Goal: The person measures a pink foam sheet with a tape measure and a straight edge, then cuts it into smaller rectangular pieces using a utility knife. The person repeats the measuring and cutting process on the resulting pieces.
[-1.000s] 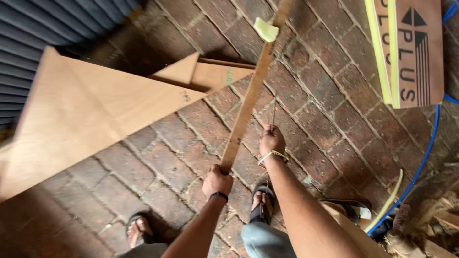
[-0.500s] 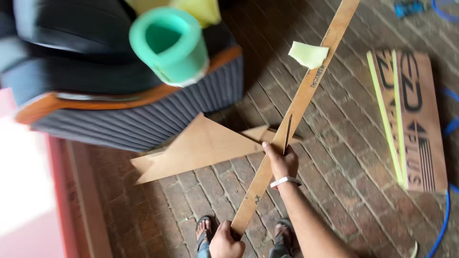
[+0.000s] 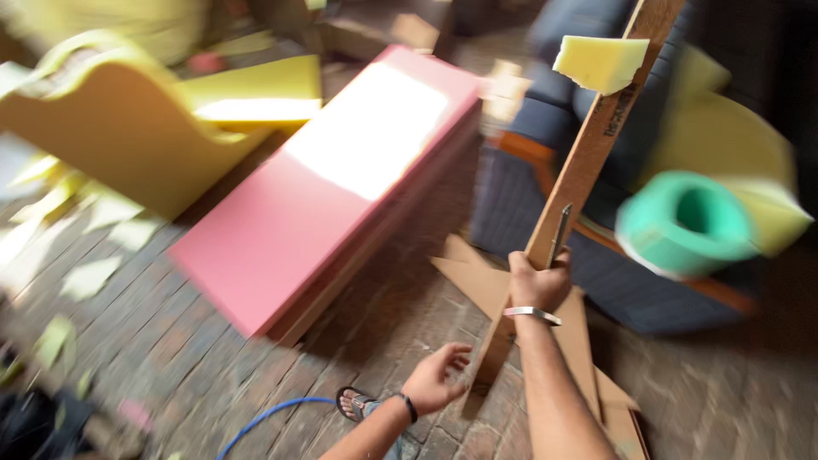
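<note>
From the head camera I see my right hand (image 3: 538,285) closed around a long wooden slat (image 3: 588,166), its fingers clamped on the wood at about the lower third of its length. In the same grip there is a thin dark metal tool (image 3: 560,232) pressed flat against the slat and pointing up; I think it is a blade or a small knife, but the picture is blurred and I cannot tell exactly. The slat stands tilted, its lower end near the brick floor (image 3: 213,375) and its upper end leaning away to the right. A piece of yellow foam (image 3: 601,62) sticks to the slat near the top. On this wrist I wear a silver bangle (image 3: 532,314). My left hand (image 3: 434,382) is just beside the lower end of the slat, with the fingers apart and a little curled, holding nothing; whether it touches the wood I cannot say. It has a dark band (image 3: 410,406) on the wrist. Below the slat lie flat brown cardboard pieces (image 3: 477,277). To the left lies a long pink foam slab (image 3: 332,187), and behind it a big yellow foam shape (image 3: 128,128). At the right, a green foam roll (image 3: 686,223) rests on a dark upholstered seat (image 3: 562,102). A blue hose (image 3: 268,417) curves on the floor near my sandal (image 3: 351,402).
</note>
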